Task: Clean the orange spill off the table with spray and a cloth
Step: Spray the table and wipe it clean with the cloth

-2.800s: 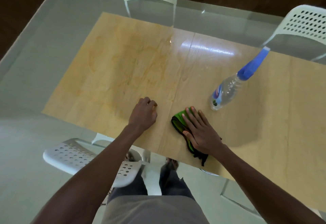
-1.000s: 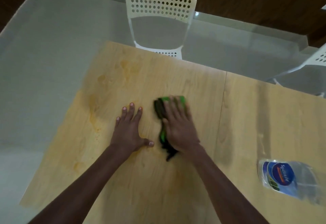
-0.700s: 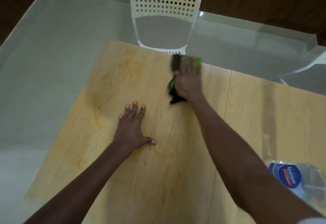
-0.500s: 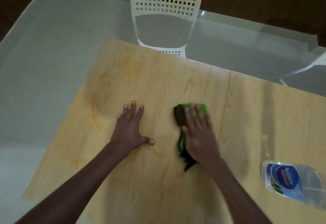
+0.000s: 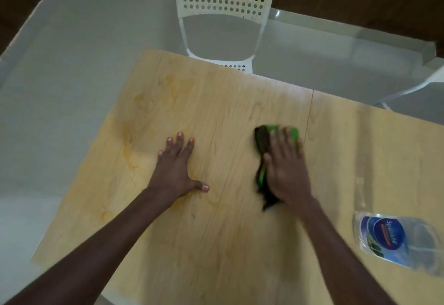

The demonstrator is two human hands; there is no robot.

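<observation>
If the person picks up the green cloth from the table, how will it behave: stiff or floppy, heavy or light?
Probably floppy: the green cloth lies bunched and folded under the right hand, with a dark corner trailing out loosely. It likely feels light, since one flat palm covers most of it. It may be damp from wiping the orange spill, though the blur hides any wetness.
</observation>
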